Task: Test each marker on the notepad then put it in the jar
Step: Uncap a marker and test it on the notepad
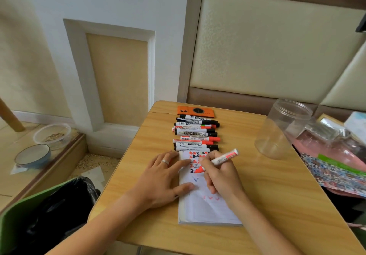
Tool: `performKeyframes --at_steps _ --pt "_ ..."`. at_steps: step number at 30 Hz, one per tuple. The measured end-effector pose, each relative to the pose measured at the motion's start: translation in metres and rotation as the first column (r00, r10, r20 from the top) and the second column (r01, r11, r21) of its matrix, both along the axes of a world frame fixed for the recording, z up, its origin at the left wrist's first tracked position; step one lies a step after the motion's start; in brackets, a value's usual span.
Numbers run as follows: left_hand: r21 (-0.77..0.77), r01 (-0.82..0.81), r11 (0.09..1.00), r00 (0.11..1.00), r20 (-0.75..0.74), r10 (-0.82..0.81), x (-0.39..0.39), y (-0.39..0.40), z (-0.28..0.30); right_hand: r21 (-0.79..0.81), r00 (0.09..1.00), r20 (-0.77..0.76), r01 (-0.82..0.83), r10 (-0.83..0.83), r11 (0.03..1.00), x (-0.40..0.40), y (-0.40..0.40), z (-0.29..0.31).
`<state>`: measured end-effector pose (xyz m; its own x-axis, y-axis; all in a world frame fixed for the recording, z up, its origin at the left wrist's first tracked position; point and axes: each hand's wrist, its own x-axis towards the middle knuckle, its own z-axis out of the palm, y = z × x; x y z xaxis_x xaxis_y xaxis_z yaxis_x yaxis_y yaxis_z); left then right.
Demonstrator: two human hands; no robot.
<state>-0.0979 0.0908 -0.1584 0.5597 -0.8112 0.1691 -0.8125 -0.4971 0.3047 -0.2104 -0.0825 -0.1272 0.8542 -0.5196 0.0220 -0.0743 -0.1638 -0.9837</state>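
Early stage. Right hand (pixel 219 177), fingers clamped on red marker (pixel 218 160), tip on notepad (pixel 206 205) at tabletop's near edge; left hand (pixel 162 177) flat, fingers spread. Jar (pixel 281 129), right edge, looks empty; approx. ten markers in row (pixel 196 133) left.

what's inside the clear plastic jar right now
The jar looks empty: through its clear wall only the wooden table and the clutter behind it show. No markers are inside; the right hand holds a red marker on the notepad.

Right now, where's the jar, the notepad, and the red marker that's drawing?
jar (pixel 281 129), head view, on its clear side wall.
notepad (pixel 206 209), head view, on the bare lower page.
red marker (pixel 224 158), head view, on its white barrel.
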Motion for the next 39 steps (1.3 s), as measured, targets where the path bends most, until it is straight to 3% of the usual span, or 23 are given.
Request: performKeyframes --at_steps 8,39 --pt "0.017 -0.002 1.000 1.000 0.022 0.002 -0.0008 0.0000 -0.0011 -0.041 0.999 0.004 -0.052 0.052 0.998 -0.0013 0.0003 0.0003" --pt "0.041 0.019 0.999 0.998 0.062 -0.021 -0.0034 -0.0009 0.0034 -0.124 0.990 -0.118 0.059 -0.074 0.990 -0.0006 0.0080 -0.0022"
